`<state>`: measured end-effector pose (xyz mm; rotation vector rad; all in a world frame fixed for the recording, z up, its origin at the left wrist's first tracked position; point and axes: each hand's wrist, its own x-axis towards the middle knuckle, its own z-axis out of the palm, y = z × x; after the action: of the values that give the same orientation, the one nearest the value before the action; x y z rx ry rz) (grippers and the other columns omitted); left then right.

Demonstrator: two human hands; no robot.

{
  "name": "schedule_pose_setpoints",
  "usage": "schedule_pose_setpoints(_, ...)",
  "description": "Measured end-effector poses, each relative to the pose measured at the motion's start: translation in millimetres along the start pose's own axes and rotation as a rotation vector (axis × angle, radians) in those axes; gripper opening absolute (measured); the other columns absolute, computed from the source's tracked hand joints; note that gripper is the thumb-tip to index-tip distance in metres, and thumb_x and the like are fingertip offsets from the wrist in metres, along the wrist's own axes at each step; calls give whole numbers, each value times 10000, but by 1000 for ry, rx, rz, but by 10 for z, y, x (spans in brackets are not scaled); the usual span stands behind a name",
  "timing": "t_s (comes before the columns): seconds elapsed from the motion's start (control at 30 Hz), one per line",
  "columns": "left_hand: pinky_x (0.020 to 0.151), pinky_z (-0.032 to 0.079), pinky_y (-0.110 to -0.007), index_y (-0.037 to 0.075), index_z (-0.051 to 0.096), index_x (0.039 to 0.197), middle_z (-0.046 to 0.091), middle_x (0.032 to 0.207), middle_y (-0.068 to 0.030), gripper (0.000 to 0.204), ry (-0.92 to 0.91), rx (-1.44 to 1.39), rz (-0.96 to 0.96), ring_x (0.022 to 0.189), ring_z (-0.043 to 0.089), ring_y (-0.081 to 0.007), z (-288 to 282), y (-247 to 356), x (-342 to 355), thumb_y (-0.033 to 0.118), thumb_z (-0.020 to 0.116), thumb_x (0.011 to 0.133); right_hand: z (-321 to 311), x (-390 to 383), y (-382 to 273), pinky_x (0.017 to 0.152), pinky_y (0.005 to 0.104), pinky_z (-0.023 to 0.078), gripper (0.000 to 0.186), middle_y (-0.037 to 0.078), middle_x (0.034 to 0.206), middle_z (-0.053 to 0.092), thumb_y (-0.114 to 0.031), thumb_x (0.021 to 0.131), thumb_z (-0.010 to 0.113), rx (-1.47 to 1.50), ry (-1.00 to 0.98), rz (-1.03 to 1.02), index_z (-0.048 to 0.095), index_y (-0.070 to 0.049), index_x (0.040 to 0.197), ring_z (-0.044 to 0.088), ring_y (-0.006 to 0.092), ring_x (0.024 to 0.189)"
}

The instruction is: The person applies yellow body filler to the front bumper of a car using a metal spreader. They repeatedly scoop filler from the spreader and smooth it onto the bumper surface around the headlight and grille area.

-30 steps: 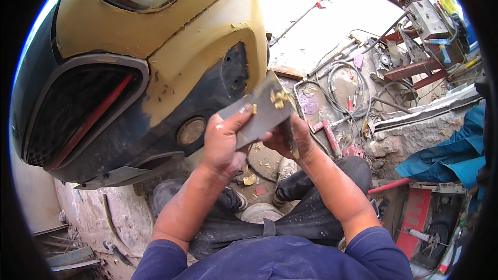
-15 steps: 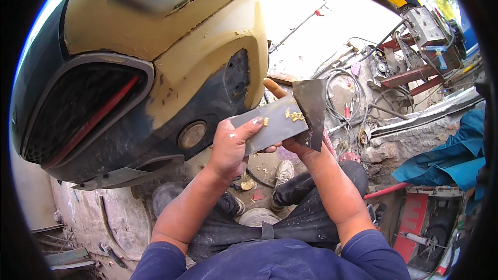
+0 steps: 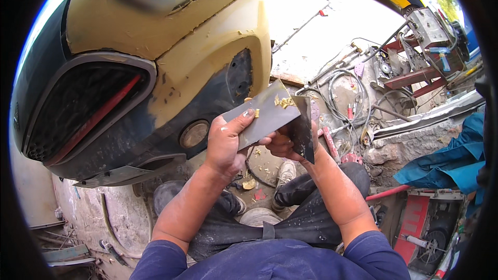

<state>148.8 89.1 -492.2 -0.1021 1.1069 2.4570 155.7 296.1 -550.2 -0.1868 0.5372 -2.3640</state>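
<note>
My left hand (image 3: 224, 139) grips a flat grey putty plate (image 3: 270, 123), its thumb pressed on the top face. Crumbs of yellow putty (image 3: 284, 102) lie near the plate's far right end, with a smaller bit by the thumb. My right hand (image 3: 281, 145) is closed on a thin dark scraper blade (image 3: 303, 134), which stands at the plate's right end and hides part of that hand. I cannot tell whether blade and plate touch. Ahead and left is a car bumper (image 3: 202, 54), coated in yellowish filler above and dark below.
A round lamp (image 3: 194, 133) and a dark grille (image 3: 93, 109) are set in the bumper. Cables (image 3: 345, 93) coil on the ground at right, near a metal machine (image 3: 425, 46). A teal cloth (image 3: 446, 150) lies at far right. Putty flakes litter the floor by my shoes.
The scraper blade has come down and left, and my right fingers have curled in beneath the plate's end. The putty plate has tipped, its right end rising and shifting left.
</note>
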Motion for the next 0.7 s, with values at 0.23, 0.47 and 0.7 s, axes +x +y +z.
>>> schedule_pose_setpoints(0.23,695,684,-361,-124,645,1306,774,1106,-216,356,29,-34,29,868,804,-301,-7,80,-8,156,639,1087,124,63,-72,416,203,292,801,-6,645,430,-708,1095,433,82,-3,-72,523,-24,1502,332,60,450)
schedule_pose_setpoints(0.47,698,682,-367,-188,623,1308,757,1106,-264,416,-91,87,-70,861,803,-321,43,-74,-39,159,654,1080,268,90,-136,655,278,663,1008,201,1105,729,-602,1054,586,-126,182,-253,157,3,1737,699,154,650)
schedule_pose_setpoints(0.7,697,674,-363,-133,658,1267,770,1082,-214,332,1,22,36,850,795,-297,21,42,2,150,632,1094,31,7,2,473,224,281,728,48,751,575,-686,1064,493,-63,-26,9,566,-46,1404,359,90,513)
